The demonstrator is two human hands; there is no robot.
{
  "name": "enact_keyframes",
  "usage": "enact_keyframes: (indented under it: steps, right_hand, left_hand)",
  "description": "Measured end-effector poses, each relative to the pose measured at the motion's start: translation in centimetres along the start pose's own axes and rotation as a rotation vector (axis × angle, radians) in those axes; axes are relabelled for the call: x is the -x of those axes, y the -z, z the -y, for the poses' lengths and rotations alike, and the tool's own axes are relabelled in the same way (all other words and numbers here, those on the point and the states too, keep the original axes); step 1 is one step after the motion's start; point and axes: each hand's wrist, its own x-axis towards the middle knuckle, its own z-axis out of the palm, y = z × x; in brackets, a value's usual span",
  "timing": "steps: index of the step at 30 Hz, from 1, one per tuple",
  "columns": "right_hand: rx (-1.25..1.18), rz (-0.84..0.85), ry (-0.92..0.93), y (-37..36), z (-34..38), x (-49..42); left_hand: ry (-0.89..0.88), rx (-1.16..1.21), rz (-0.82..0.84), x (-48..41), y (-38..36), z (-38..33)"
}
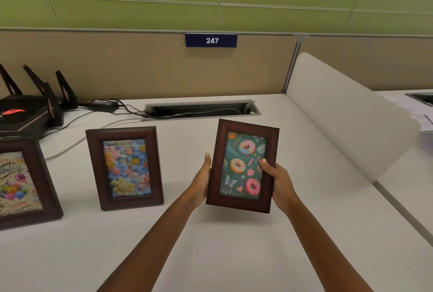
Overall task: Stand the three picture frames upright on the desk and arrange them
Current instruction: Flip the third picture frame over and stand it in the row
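Observation:
Three dark brown wooden picture frames are on or over the white desk (210, 245). The birthday frame (23, 181) stands upright at the far left, partly cut off by the image edge. The flower frame (125, 167) stands upright to its right. I hold the donut frame (242, 166) right of centre, tilted slightly clockwise, its lower edge just above the desk. My left hand (202, 179) grips its left side. My right hand (277, 181) grips its right side, thumb over the front.
A black router with antennas (30, 109) and its power brick and cables (105, 104) sit at the back left. A cable slot (201, 107) opens in the desk behind the frames. A white curved divider (346, 113) borders the right. A tan partition carries a "247" sign (211, 40).

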Motion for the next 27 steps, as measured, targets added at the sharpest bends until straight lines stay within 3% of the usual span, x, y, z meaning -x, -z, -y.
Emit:
enact_keyframes:
  steps: [19, 27]
  right_hand:
    - [0.241, 0.146, 0.018, 0.9, -0.1, -3.2]
    - [0.285, 0.123, 0.004, 1.4, -0.6, -4.3]
  left_hand:
    - [-0.154, 0.164, -0.09, -4.4, 0.4, 1.8]
    - [-0.136, 0.152, -0.054, -5.1, 0.2, 1.8]
